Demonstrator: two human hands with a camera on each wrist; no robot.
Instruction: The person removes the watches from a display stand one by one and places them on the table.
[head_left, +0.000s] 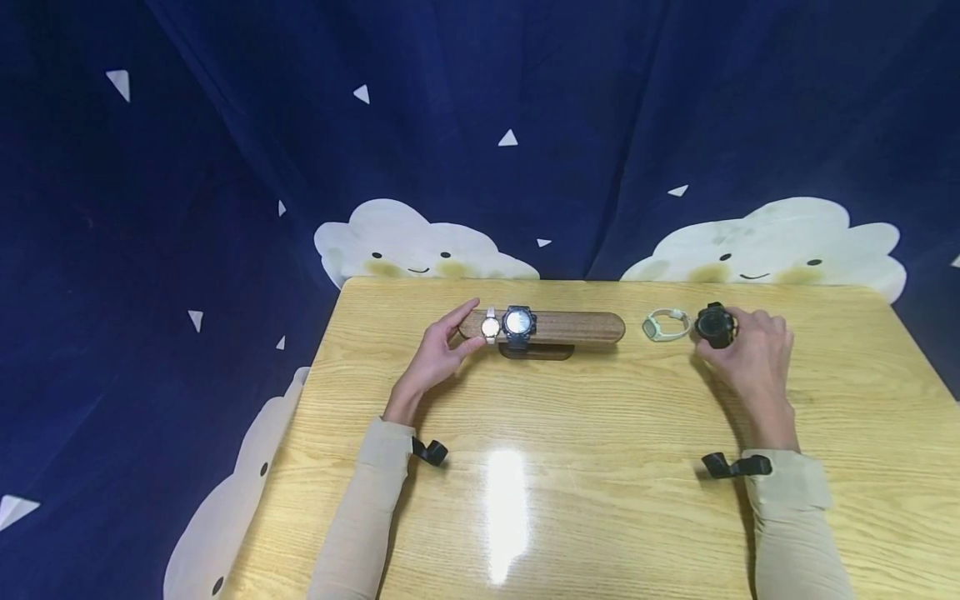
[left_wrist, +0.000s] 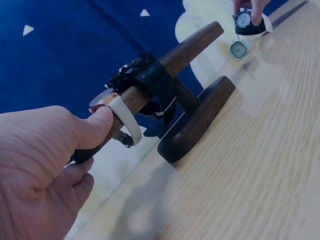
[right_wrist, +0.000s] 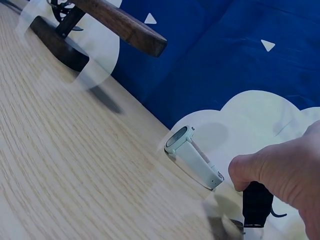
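A dark wooden watch stand point(head_left: 577, 327) has a long rounded bar on a short base. Around its bar sit a small watch with a white strap point(left_wrist: 125, 119) and, beside it, a bulky black watch point(head_left: 518, 322). My left hand point(head_left: 437, 353) grips the bar's left end, thumb right at the white strap and fingers on the other side. To the right, my right hand point(head_left: 757, 354) pinches another black watch point(head_left: 715, 325) between thumb and fingers. A pale mint watch point(head_left: 666, 325) with its strap looped rests on the table, left of that hand.
The light wood table point(head_left: 600, 467) ends at a dark blue curtain point(head_left: 577, 100) with white clouds and triangles. Black straps point(head_left: 738, 466) are fixed at both sleeve cuffs. A bright glare lies on the table's front middle.
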